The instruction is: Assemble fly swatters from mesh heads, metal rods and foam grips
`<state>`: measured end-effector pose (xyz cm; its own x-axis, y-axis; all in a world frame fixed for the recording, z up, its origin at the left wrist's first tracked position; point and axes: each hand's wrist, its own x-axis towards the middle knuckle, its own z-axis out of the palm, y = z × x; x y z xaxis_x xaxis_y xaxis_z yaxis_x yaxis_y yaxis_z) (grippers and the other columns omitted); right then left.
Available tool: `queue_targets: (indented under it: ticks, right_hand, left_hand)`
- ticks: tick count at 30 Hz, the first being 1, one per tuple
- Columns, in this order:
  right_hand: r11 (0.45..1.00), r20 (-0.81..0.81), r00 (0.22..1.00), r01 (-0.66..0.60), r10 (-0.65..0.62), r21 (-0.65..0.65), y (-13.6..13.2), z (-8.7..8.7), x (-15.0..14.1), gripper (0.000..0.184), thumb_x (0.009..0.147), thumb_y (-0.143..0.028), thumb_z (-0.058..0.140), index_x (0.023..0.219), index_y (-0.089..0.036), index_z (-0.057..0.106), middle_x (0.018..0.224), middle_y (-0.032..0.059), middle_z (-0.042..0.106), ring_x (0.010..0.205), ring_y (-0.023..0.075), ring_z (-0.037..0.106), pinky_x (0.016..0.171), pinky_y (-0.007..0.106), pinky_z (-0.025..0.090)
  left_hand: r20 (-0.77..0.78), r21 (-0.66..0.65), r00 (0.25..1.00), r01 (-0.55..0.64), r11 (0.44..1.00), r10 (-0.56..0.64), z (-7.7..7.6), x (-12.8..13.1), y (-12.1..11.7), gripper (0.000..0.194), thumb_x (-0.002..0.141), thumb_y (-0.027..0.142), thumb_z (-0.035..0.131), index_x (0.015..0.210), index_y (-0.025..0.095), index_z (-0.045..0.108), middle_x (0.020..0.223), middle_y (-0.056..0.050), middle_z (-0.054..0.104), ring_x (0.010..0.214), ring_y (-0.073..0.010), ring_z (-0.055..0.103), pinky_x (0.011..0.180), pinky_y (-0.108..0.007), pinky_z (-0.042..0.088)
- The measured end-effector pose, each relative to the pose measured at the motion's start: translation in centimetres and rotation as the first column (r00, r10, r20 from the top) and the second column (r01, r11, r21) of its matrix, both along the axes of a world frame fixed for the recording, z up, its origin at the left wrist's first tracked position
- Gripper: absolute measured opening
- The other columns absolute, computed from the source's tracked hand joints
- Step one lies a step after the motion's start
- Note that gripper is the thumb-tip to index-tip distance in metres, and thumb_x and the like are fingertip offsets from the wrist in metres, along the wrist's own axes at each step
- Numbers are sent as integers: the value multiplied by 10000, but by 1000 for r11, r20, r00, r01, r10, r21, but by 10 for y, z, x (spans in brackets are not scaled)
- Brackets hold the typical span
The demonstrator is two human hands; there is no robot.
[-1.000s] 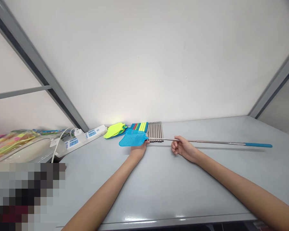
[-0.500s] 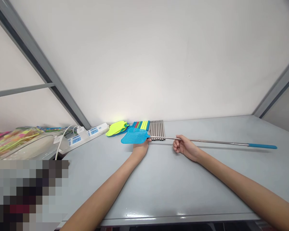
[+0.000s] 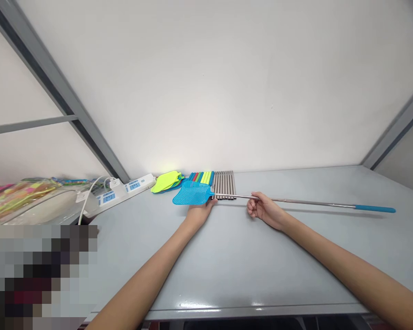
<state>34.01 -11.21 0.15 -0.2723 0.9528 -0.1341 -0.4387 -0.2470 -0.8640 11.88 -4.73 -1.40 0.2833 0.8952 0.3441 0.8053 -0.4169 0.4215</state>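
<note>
Some clear packaging (image 3: 43, 189), colourful contents (image 3: 12, 199) | right grip (image 3: 264, 211) around rod (image 3: 309, 202) of blue swatter (image 3: 192, 193) | left grip (image 3: 198, 215) beneath swatter, hold unclear

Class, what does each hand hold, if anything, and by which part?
The right hand holds the blue swatter by its metal rod. Whether the left hand grips it is hidden.
</note>
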Motion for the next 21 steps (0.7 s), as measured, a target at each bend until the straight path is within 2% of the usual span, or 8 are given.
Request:
queue_targets:
  ticks: [6, 11, 16, 21]
  right_hand:
    - [1000, -25, 1000, 0, -1, -17, 0, 2, 0, 329, 778, -340, 390, 526, -144, 470, 569, 19, 455, 535, 124, 463, 495, 244, 345]
    - [1000, -26, 1000, 9, -10, -29, 0, 3, 0, 324, 776, -337, 389, 530, -142, 473, 568, 20, 457, 532, 126, 465, 496, 247, 346]
    - [1000, -35, 999, 5, -6, -30, 1, 2, 0, 317, 772, -339, 398, 533, -143, 471, 567, 19, 457, 534, 126, 467, 501, 250, 346]
    - [1000, -45, 999, -5, 4, -19, 2, 0, 2, 314, 773, -344, 399, 547, -142, 480, 574, 20, 465, 538, 127, 468, 509, 252, 350]
  left_hand:
    - [63, 72, 998, -5, 997, 1, 1, 1, -2, 226, 779, 360, 396, 819, 174, 520, 847, -54, 580, 826, -192, 519, 765, -319, 384]
    - [79, 86, 997, 4, 996, -10, 2, 2, -2, 231, 808, 286, 312, 651, 183, 448, 618, -7, 495, 615, -140, 472, 602, -265, 364]
    - [80, 88, 995, 44, 995, -51, 4, 3, -7, 207, 806, 275, 305, 660, 185, 421, 592, 6, 448, 582, -130, 424, 570, -255, 330]
    - [56, 83, 984, 165, 983, -170, 11, 7, -18, 166, 810, 256, 304, 688, 188, 393, 642, 8, 458, 613, -124, 434, 587, -245, 331]
